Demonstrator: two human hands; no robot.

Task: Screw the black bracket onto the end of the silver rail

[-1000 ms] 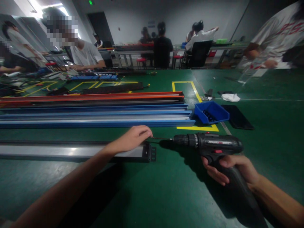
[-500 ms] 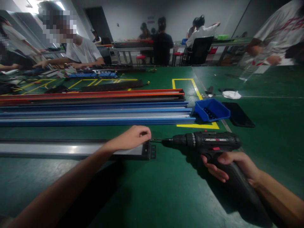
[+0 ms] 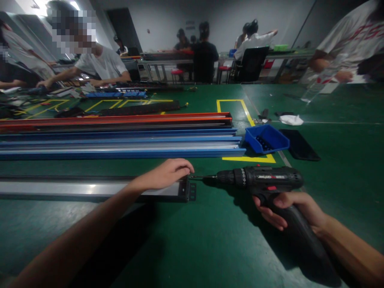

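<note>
**Driving a screw into the rail's end plate**

The right hand [image 3: 292,210] grips the cordless drill [image 3: 264,180], its bit pointing toward 9 o'clock at the black rail [image 3: 90,188] on the green table [image 3: 210,240]. The left hand [image 3: 168,174] is curled over the rail's end, steadying it. Best practice: keep the bit level and in line, and the fingers clear. A blue bin [image 3: 265,140] sits at 12 o'clock.

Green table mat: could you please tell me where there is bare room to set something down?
Bare green table mat lies between the forearms, below the long black rail and black cordless drill, and right of the flat black slab. The blue and orange rails crowd the far left.
</note>
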